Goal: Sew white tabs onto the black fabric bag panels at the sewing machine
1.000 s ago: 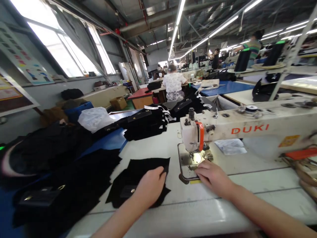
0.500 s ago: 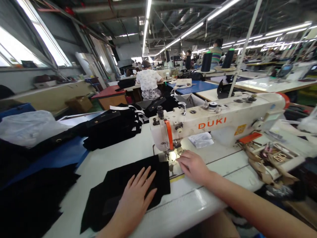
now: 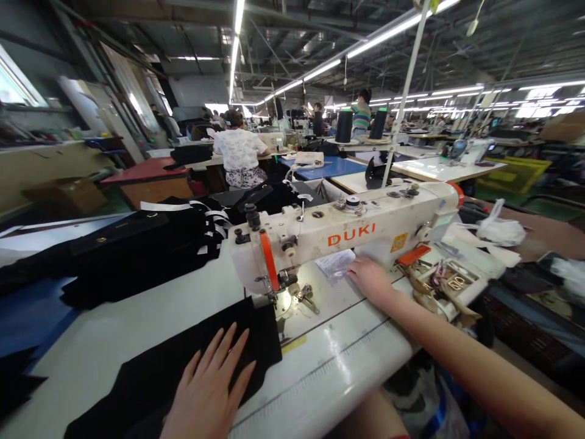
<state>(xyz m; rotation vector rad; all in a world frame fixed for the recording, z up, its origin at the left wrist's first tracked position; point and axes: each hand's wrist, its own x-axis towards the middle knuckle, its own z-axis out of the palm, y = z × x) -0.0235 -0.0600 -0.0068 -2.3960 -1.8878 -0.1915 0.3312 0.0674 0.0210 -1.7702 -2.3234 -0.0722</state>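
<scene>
My left hand [image 3: 212, 378] lies flat with fingers spread on a black fabric piece [image 3: 150, 378], whose right end lies just in front of the presser foot area. My right hand [image 3: 370, 280] is under the arm of the white DUKI sewing machine [image 3: 315, 235], fingers curled at the right edge of a small clear plastic bag [image 3: 336, 266] with something whitish in it. Its fingertips are partly hidden, but they appear to pinch the bag's edge. A metal edge guide [image 3: 307, 297] sits beside the lit needle area.
A tray of small metal fittings [image 3: 452, 281] and an orange-handled tool [image 3: 414, 255] lie right of the machine. Black fabric pieces with white strips [image 3: 150, 244] are piled behind on the left. A person in a white top [image 3: 240, 149] sits ahead, facing away.
My right hand has moved from beside the needle area to the right and back, reaching the plastic bag. My left hand stays flat on the fabric. The view has turned to the right.
</scene>
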